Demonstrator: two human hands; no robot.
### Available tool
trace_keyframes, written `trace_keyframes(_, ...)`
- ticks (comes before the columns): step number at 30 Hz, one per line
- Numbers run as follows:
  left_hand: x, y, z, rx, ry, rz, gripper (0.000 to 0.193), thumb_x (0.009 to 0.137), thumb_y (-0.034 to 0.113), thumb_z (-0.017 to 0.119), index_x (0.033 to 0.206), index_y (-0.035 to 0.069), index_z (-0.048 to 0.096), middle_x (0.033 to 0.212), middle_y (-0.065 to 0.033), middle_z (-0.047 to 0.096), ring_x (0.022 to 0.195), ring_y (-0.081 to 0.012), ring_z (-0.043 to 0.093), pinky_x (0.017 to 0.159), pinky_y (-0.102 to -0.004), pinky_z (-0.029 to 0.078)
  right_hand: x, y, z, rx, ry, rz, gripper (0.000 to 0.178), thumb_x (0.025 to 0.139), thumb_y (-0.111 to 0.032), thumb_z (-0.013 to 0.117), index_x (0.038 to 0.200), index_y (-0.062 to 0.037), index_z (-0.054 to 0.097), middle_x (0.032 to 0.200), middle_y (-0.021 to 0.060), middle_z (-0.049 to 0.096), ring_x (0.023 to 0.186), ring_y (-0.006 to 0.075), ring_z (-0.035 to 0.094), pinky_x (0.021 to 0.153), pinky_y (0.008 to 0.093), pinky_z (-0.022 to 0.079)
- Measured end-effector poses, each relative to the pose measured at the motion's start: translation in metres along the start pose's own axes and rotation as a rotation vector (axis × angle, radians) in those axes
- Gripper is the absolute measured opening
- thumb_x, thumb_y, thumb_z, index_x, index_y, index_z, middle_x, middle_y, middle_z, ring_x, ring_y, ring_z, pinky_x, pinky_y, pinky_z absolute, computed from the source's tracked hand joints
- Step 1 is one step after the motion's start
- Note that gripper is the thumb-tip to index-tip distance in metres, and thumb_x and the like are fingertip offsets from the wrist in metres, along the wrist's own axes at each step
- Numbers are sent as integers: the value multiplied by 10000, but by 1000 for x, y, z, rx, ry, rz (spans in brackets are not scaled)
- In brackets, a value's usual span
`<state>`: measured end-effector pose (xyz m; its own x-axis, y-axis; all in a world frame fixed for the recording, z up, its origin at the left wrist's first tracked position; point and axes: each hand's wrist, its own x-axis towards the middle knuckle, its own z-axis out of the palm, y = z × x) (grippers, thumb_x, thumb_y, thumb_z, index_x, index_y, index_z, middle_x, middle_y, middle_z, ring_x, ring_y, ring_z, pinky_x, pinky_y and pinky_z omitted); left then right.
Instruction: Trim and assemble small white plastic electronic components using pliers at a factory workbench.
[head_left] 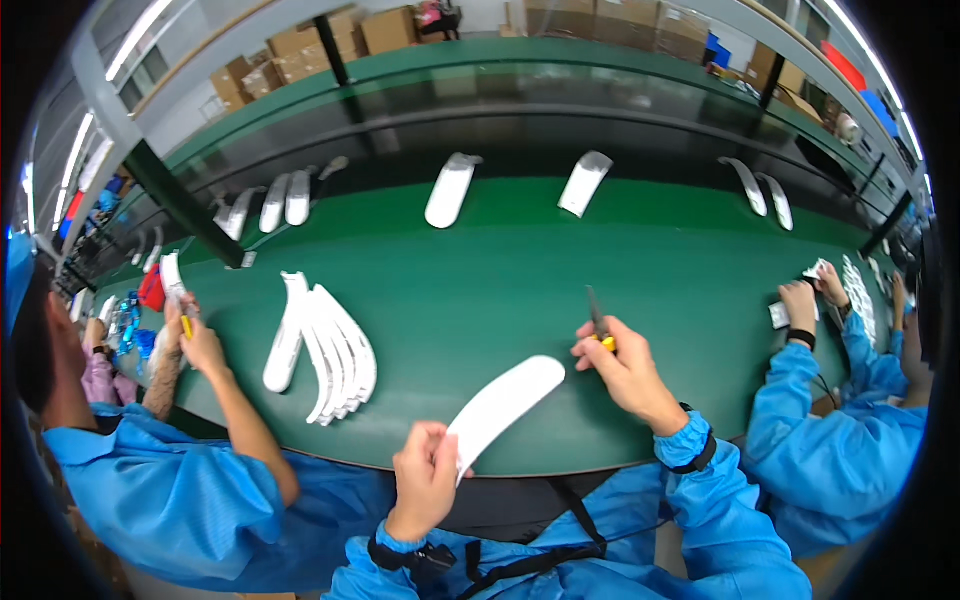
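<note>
My left hand [427,470] pinches the lower end of a long, curved white plastic piece [505,405], which slants up to the right over the near edge of the green table. My right hand [630,372] is closed around a knife [598,318] with a yellow handle. Its dark, narrow blade points up and away from me. The blade and the white piece are apart. Left of my hands, a fanned group of similar curved white pieces [335,355] lies on the table, overlapping one another.
More white pieces [452,192] lie on the dark strip and green border farther back. A person in blue [170,490] works at my left with a yellow-handled tool; another blue-sleeved person [830,430] handles small white parts at my right. A dark post [190,200] rises at left.
</note>
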<state>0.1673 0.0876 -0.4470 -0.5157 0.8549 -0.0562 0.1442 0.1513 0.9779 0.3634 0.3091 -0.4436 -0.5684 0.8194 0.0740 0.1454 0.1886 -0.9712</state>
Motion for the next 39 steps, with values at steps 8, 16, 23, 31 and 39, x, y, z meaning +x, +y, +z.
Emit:
trace_keyframes(8,-67,-39,50,-84,-170,-54,252,972,139,568,1154,-34,580,808,-163,695,707,-197,694,632,-310,512,-15,-24,2,-469,-187,-30,196,905,-162,621,949,29,603,892,201,634,806,400,634,714,454,498)
trace_keyframes(16,-63,-53,79,-843,-696,-390,770,1025,600,227,1381,-50,433,1185,-233,644,1099,-328,645,984,-422,479,-37,-16,25,-576,-252,-152,229,880,-169,681,978,30,627,883,185,634,762,348,641,677,409,502)
trace_keyframes(23,-55,-80,87,-1206,-797,-440,861,984,673,219,1443,-41,357,1110,-182,644,1044,-269,653,931,-390,516,-42,-29,23,-465,-223,-47,265,942,-224,614,1051,17,604,849,174,644,731,324,650,655,402,500)
trace_keyframes(31,-57,-70,90,-1220,-718,-573,846,975,675,275,1375,-55,422,1102,-217,623,1073,-333,631,961,-486,510,-46,-8,15,39,6,30,215,1008,-208,502,996,1,548,812,70,624,754,143,601,691,304,495)
trace_keyframes(39,-50,-86,97,-1467,-893,-522,879,948,710,312,1343,-64,446,1022,-184,629,985,-324,646,894,-465,525,-49,-12,18,85,0,69,225,1020,-194,493,922,4,536,725,53,570,695,144,578,705,332,521)
